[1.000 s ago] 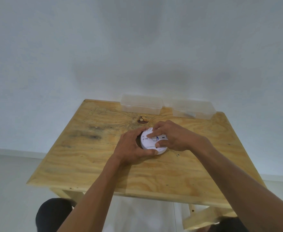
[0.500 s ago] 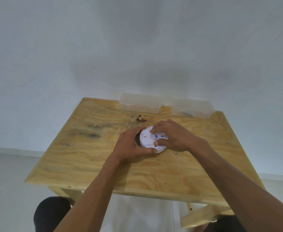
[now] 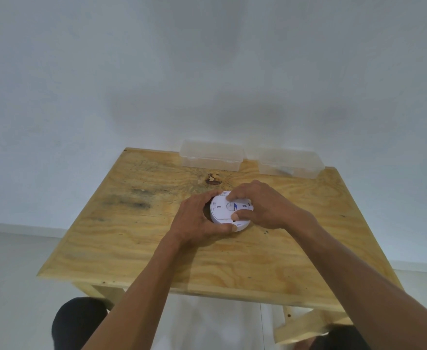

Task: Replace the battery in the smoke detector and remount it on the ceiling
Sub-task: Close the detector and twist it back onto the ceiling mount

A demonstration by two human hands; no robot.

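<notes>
The smoke detector (image 3: 228,210) lies back-up on the counter (image 3: 136,238), centre of the frame. My left hand (image 3: 197,218) cups its rim in a firm grip to steady it, so my right hand (image 3: 262,205) can clamp and twist the back plate.

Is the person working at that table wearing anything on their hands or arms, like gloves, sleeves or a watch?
No. The left hand and right hand are bare, with no gloves or rings visible. Both forearms are uncovered up to the picture's edge, so no sleeves show, and neither wrist carries a watch or band.
</notes>
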